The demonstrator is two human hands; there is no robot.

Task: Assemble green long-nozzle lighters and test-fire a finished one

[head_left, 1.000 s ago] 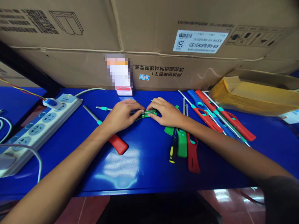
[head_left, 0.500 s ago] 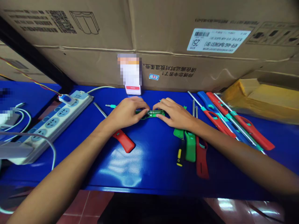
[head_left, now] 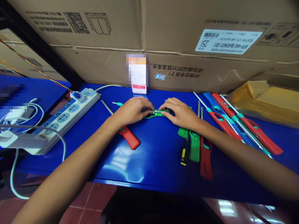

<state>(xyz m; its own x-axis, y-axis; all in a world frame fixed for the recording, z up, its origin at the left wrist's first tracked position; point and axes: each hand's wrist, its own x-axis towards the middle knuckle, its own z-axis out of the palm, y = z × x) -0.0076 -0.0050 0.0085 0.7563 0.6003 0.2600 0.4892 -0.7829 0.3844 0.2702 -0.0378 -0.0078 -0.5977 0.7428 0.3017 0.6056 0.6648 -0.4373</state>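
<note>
Left hand point(head_left: 132, 110), right hand point(head_left: 181, 114), pinching green casing point(head_left: 157, 113), seemingly a lighter's, blue bench point(head_left: 158, 149)

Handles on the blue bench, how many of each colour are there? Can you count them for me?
Red handles: 4
Blue handle: 1
Green handles: 2
Green piece in the left hand and right hand: 1
Total: 8

Bright scene, hard white glare on the blue surface point(head_left: 121, 163), another on the floor tiles point(head_left: 225, 207), and the edges bowing badly!
</note>
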